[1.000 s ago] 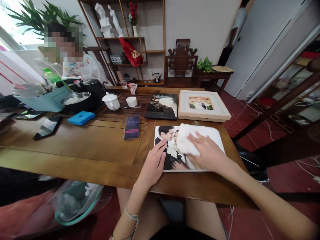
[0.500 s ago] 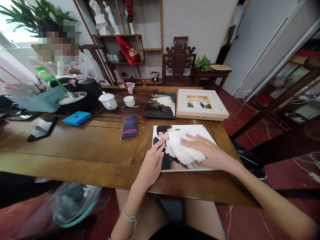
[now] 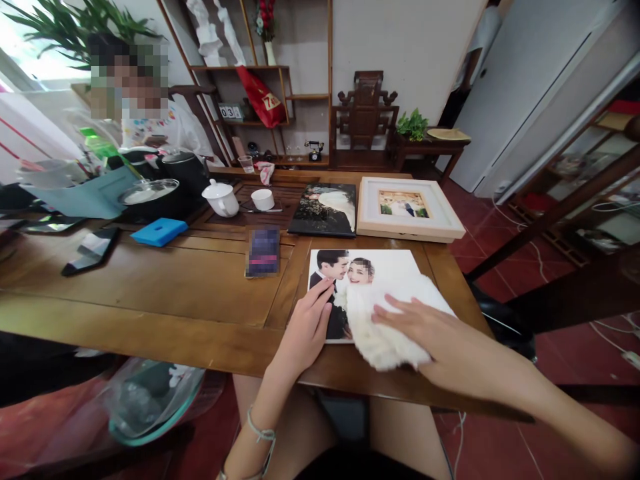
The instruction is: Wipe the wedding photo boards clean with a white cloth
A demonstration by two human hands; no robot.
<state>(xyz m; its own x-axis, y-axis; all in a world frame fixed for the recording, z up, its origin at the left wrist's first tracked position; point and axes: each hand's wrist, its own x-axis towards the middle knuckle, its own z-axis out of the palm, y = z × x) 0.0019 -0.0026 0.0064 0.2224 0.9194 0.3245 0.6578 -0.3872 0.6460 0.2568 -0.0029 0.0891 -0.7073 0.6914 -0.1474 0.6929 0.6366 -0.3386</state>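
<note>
A flat photo panel (image 3: 390, 259) showing a couple lies near the front edge of the table. My left hand (image 3: 309, 321) rests on its left side, fingers stretched out flat on the surface. Over the panel's right and lower part spreads a fluffy white cloth (image 3: 370, 327), which hides much of the picture and hangs past its lower edge. My right hand (image 3: 417, 323) holds this cloth from above, its fingers pressed along the top; the thumb is mostly hidden.
Behind the panel lie a dark photo panel (image 3: 325, 207) and a light wooden picture frame (image 3: 443, 217). A blurred dark booklet-like item (image 3: 263, 252), white lidded cup (image 3: 221, 199), blue box (image 3: 159, 231) and phone (image 3: 91, 251) are leftward. A person (image 3: 160, 127) sits across the table.
My right hand has moved the cloth toward me and slightly right, uncovering the second face in the picture. The cloth is more spread out. My left hand stays on the panel.
</note>
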